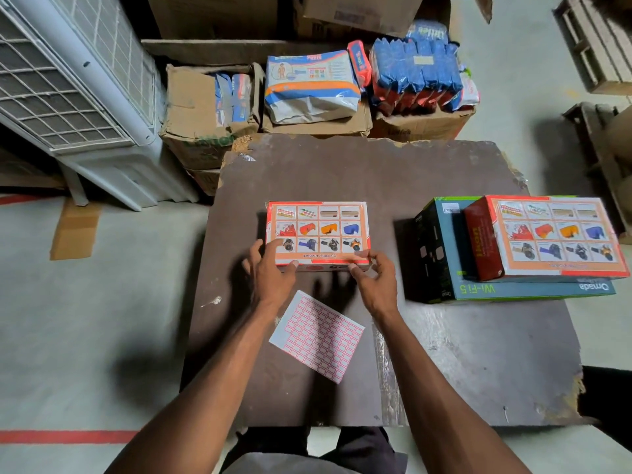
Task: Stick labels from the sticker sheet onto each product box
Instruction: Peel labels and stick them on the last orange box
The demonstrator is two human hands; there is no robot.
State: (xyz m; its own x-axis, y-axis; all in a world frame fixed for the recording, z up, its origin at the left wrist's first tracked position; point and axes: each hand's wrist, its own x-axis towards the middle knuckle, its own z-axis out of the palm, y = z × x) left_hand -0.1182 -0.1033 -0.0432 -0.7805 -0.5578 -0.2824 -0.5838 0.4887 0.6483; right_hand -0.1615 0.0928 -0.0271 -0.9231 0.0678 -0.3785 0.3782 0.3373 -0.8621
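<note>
Head view: from my remote seat I see the sticker sheet (317, 336) lying flat on the dark worktop (461, 364), nearest the person and between the two forearms. Beyond it, the left hand (272, 268) grips the near left corner of a product box (318, 230), thumb on its front edge; the right hand (374, 277) pinches the near right edge with curled fingers. To the right, well apart, a second product box (547, 234) rests on a teal carton (513, 289). Farther back, cardboard cartons (205, 131) hold blue packets (417, 73).
</note>
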